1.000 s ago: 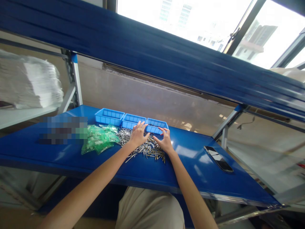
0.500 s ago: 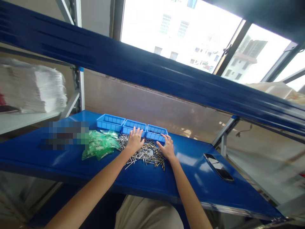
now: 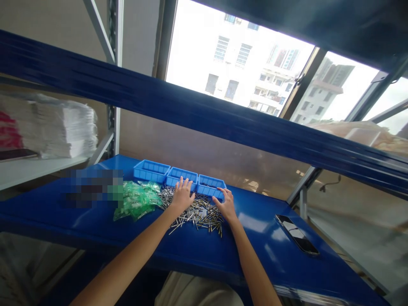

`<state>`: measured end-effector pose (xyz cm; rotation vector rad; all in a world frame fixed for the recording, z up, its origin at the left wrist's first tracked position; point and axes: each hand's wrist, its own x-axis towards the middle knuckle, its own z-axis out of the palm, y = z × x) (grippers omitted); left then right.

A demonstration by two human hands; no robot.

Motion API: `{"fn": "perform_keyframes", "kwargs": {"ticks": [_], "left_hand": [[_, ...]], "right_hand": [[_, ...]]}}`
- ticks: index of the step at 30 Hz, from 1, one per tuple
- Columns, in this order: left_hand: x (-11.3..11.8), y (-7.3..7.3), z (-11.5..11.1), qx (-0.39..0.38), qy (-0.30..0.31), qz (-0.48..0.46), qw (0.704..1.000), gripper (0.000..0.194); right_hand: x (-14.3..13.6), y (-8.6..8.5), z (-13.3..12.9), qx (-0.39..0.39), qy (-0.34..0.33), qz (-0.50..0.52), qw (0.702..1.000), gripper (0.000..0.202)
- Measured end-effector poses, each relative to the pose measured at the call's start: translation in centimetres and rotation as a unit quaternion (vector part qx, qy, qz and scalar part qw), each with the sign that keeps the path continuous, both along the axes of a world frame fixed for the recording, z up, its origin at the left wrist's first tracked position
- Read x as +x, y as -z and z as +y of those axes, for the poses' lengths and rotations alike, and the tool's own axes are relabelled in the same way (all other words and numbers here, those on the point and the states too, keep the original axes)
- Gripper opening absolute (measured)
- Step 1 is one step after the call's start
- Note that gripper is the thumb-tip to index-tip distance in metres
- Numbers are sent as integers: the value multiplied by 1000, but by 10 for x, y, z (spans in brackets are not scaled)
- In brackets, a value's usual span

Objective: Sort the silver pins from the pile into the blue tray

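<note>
Left hand is over the metal pins, right hand by their edge, both loosely spread, seemingly empty; blue bins stand just beyond, presumably for easy reach.

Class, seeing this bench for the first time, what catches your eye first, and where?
Probably the heap of thin metal rods on the blue tabletop, by the spread left hand and right hand. Behind it stand three blue bins in a row; bright green plastic bags lie to its left. A dark phone lies toward the tabletop's right.
</note>
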<state>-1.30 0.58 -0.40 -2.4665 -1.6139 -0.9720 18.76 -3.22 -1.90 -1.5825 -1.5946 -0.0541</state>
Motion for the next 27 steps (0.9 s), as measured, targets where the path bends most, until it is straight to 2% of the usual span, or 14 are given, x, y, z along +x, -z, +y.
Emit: {"fn": "perform_keyframes", "kwargs": {"ticks": [12,16,20,23,25,27], "left_hand": [[0,-3,-2,-23,-10,2,1000,50],[0,-4,-2,-23,-7,-12,1000,48],[1,-10,-5,8,-7,-65,998,37],[1,-17,-8,41,13,-102,994,27],[1,-19,-9,37,45,-109,992,24],[1,-17,-10,12,94,-89,992,23]], "right_hand": [[-2,-2,0,-3,-12,-1,1000,47],[-7,-5,-4,-5,37,-32,999,47],[-13,-12,-10,31,71,-60,995,46],[-19,-18,-13,48,37,-67,996,32],[-22,-18,-14,26,-14,-73,997,24],[-24,-16,-14,-13,-61,-78,995,26]]}}
